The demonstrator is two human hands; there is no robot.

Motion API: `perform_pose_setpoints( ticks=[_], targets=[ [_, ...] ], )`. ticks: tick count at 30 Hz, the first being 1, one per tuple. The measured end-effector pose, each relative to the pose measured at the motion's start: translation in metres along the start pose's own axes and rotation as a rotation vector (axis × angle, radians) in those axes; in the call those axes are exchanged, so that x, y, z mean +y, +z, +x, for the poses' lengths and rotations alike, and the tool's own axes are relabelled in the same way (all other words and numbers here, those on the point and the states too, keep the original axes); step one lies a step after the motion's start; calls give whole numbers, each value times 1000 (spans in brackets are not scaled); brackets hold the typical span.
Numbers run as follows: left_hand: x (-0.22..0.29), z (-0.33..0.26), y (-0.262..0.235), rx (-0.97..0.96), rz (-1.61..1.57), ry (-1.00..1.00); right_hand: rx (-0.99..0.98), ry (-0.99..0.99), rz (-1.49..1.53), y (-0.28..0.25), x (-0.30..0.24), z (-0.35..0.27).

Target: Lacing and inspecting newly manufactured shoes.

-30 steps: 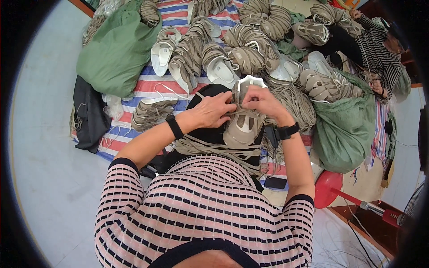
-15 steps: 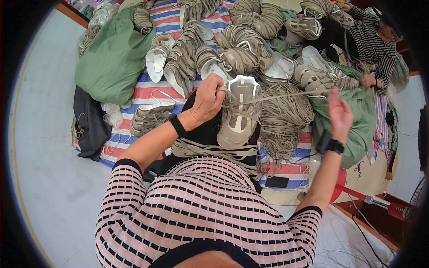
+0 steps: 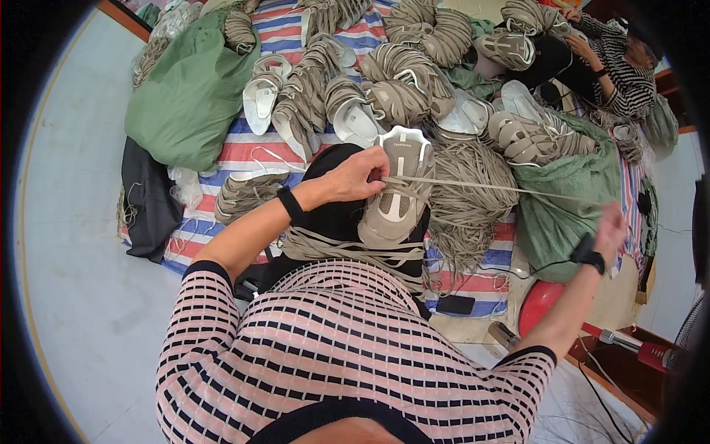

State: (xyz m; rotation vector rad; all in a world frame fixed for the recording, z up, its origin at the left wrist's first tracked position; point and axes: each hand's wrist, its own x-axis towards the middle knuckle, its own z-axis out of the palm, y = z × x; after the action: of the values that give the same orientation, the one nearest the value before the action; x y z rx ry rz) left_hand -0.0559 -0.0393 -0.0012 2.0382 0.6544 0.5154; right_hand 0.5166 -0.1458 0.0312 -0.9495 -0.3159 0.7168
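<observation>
Striped mat (image 3: 473,285) on a pale floor, heaped with beige shoes and loose laces. Left hand (image 3: 360,174) pinches closed on the beige shoe (image 3: 396,200) resting on the lap; right hand (image 3: 610,229), blurred, appears closed on the lace (image 3: 488,185), drawn taut sideways. Risk: overpulling could slip the lace from its eyelet, or tangle it in the lace pile (image 3: 466,214).

Left hand (image 3: 360,175) pinched shut ahead; right hand (image 3: 611,228) flung wide (blurred).
</observation>
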Motion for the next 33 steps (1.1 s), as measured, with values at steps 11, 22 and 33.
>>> perform_pose_setpoints(
  ticks=[11, 22, 33],
  targets=[
    [-1, 5, 2, 25, 22, -15, -1235, -303, -1299, 220, 162, -212],
    [0, 8, 7, 14, 19, -28, -1237, -875, -1475, 246, 159, -188],
    [10, 25, 3, -22, 44, -138, -492, 702, -1045, 131, 202, -206]
  ],
)
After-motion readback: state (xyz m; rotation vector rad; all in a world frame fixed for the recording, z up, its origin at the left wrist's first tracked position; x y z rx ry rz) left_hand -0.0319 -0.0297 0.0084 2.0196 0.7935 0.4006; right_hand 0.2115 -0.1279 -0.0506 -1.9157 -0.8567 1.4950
